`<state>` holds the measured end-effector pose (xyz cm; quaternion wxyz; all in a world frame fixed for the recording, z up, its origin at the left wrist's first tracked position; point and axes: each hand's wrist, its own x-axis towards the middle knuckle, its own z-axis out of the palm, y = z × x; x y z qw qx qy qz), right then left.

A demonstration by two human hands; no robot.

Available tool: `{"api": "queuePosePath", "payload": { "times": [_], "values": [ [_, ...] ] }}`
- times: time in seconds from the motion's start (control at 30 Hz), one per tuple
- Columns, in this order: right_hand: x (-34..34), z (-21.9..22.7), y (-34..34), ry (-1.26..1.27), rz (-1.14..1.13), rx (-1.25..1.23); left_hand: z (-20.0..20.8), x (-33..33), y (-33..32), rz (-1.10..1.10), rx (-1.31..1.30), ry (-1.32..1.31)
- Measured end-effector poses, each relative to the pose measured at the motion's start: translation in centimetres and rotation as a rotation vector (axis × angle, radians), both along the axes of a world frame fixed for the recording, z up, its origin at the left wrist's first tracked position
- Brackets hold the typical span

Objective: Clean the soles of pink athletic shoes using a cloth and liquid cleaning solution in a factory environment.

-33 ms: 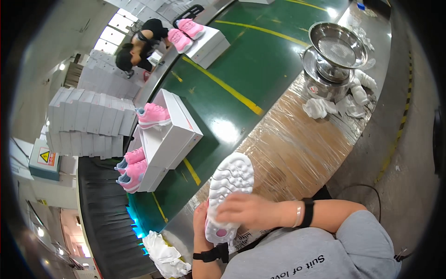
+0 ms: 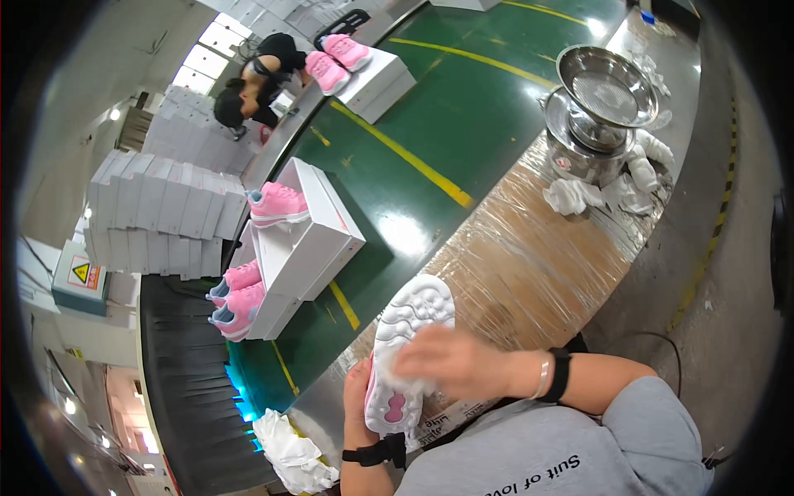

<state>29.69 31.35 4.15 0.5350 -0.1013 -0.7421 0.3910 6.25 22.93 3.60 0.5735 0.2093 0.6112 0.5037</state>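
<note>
At the far left I see stacked white shoe boxes point(image 2: 157, 211) in two tiers, flat-sided cardboard, too many and too blurred for me to count. Next comes the dark ribbed conveyor belt point(image 2: 186, 388), then the glossy green belt point(image 2: 463, 107) with yellow stripes, which carries an open white box point(image 2: 310, 240) with one pink shoe point(image 2: 277, 204) on top and two more pink shoes point(image 2: 236, 299) against its near end. A crumpled white cloth point(image 2: 289, 450) lies at the lower edge. My left hand point(image 2: 357, 405) has its grip closed round the heel of the shoe point(image 2: 407, 360) — sole up, white, lumpy rubber with pink patches — held just above the near edge of the tabletop point(image 2: 538, 273), which is wrapped in shiny wrinkled plastic film. My right hand point(image 2: 451, 361) presses a white rag point(image 2: 397, 382) onto that sole, fingers curled on it. Farther back, another person point(image 2: 252, 87) bends beside a second white box bearing two pink shoes point(image 2: 335, 59). At the right stand two steel bowls point(image 2: 600, 103), stacked, with white rags point(image 2: 608, 186) bunched around them.
</note>
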Motion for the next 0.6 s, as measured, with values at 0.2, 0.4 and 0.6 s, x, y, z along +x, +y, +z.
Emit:
{"api": "queuePosePath", "payload": {
  "times": [0.2, 0.4, 0.6],
  "values": [
    [4.7, -0.2, 4.8, 0.048, -0.448, -0.344, 0.4, -0.7, -0.6, -0.041, 0.031, -0.105],
    [4.0, -0.1, 4.7, 0.188, -0.415, -0.475, -0.6, -1.9, -1.1, -0.067, 0.05, -0.093],
    [0.9, -0.2, 4.2, 0.083, -0.423, -0.346, 0.7, -0.6, -1.3, -0.069, 0.042, 0.004]
  ]
}}
